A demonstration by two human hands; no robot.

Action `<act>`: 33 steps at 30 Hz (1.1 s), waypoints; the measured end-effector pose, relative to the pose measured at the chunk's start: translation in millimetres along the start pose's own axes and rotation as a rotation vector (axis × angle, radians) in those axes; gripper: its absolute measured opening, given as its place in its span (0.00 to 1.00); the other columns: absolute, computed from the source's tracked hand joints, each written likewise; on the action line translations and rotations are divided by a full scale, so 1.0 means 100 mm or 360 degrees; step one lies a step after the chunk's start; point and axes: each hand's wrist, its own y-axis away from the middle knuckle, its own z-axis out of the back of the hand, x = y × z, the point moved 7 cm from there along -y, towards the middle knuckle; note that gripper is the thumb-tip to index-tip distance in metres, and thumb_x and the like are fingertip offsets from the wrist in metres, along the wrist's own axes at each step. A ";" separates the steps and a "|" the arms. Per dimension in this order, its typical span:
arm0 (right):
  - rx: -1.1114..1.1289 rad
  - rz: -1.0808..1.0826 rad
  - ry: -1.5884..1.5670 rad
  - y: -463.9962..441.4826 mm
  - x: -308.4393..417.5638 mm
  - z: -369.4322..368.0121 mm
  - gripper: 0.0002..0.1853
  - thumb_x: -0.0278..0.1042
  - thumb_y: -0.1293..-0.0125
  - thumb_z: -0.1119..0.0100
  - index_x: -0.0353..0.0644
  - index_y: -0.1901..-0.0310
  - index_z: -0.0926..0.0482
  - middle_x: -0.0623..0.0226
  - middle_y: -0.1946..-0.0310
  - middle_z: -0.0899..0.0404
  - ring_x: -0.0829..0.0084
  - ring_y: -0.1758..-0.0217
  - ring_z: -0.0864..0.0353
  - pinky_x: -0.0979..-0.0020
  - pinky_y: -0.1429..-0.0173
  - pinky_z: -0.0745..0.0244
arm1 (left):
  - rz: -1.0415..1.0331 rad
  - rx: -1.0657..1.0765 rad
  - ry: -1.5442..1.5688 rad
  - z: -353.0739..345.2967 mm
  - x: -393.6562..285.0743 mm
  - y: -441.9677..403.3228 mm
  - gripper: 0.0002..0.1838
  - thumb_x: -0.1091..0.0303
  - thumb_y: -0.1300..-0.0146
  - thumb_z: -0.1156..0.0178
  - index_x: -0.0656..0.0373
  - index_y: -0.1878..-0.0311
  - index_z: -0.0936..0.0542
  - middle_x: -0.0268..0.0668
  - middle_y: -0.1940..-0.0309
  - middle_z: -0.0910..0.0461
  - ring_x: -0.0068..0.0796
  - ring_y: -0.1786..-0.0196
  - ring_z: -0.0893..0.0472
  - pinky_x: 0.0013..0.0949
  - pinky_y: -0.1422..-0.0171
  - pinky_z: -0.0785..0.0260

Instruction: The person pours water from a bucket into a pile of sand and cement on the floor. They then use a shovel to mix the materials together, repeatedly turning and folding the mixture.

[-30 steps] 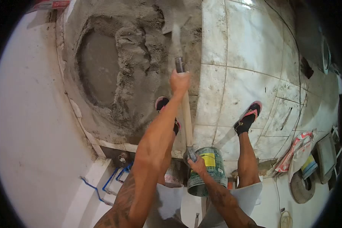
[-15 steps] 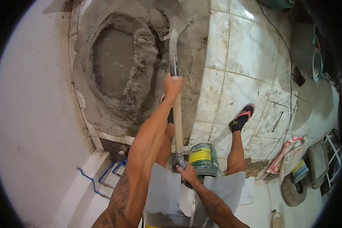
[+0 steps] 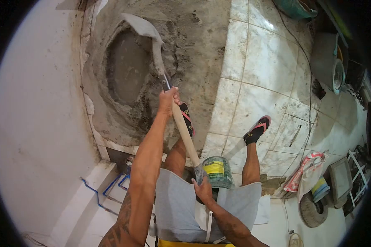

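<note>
A shovel (image 3: 186, 138) with a wooden shaft slants across my front. My left hand (image 3: 169, 101) is wrapped round its shaft just below the metal socket. Near my lap, my right hand (image 3: 203, 190) closes on the grip end; part of that grip is hidden by my fingers. The curved blade (image 3: 141, 26) is at the far edge of a ring of grey sand or mortar mix (image 3: 95, 78). Inside the ring lies a pool of grey, watery liquid (image 3: 128, 70). The blade is tilted, and its contact with the mix is hard to make out.
A green bucket (image 3: 221, 181) with a yellow label stands between my legs. My feet in flip-flops flank the shaft, one on the mix-covered floor, one on white tiles (image 3: 264, 61). A cable (image 3: 304, 49), sack (image 3: 303, 173), tyre (image 3: 313, 212) and grey tub (image 3: 323, 55) lie right. Blue pipes (image 3: 95, 193) stick out left.
The shovel blade has swung left, from right of the ring to its far rim. My left hand moved left with the shaft. The ring's right-hand ridge looks lower and broken up.
</note>
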 end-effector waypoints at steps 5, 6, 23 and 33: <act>-0.0040 -0.0040 -0.0057 -0.09 -0.09 0.14 0.28 0.52 0.41 0.36 0.31 0.56 0.30 0.42 0.77 0.22 0.39 0.69 0.21 0.51 0.66 0.27 | -0.0016 0.0172 0.0164 -0.12 -0.13 0.11 0.12 0.68 0.40 0.37 0.54 0.62 0.32 0.28 0.81 0.33 0.21 0.83 0.32 0.29 0.78 0.33; -0.0030 -0.0018 -0.0069 -0.15 -0.11 0.17 0.28 0.52 0.41 0.35 0.31 0.56 0.29 0.43 0.77 0.22 0.40 0.69 0.20 0.52 0.66 0.26 | -0.0032 0.0139 0.0088 -0.18 -0.17 0.11 0.13 0.68 0.41 0.36 0.54 0.61 0.32 0.28 0.81 0.33 0.21 0.83 0.32 0.29 0.79 0.32; 0.0157 -0.0372 -0.0623 -1.79 -0.92 -0.67 0.22 0.46 0.43 0.37 0.34 0.56 0.23 0.49 0.73 0.21 0.53 0.69 0.20 0.60 0.62 0.25 | -0.0343 -0.0086 -0.1194 -1.50 1.06 -1.34 0.09 0.72 0.50 0.41 0.64 0.67 0.28 0.38 0.81 0.25 0.27 0.85 0.25 0.34 0.81 0.30; 0.0293 -0.0189 -0.0365 -2.09 -0.42 -0.68 0.23 0.49 0.44 0.39 0.34 0.59 0.23 0.46 0.72 0.19 0.49 0.65 0.18 0.56 0.58 0.25 | -0.0471 -0.0227 -0.1078 -0.59 0.48 -1.76 0.13 0.69 0.45 0.37 0.64 0.64 0.31 0.36 0.81 0.26 0.26 0.84 0.26 0.33 0.79 0.30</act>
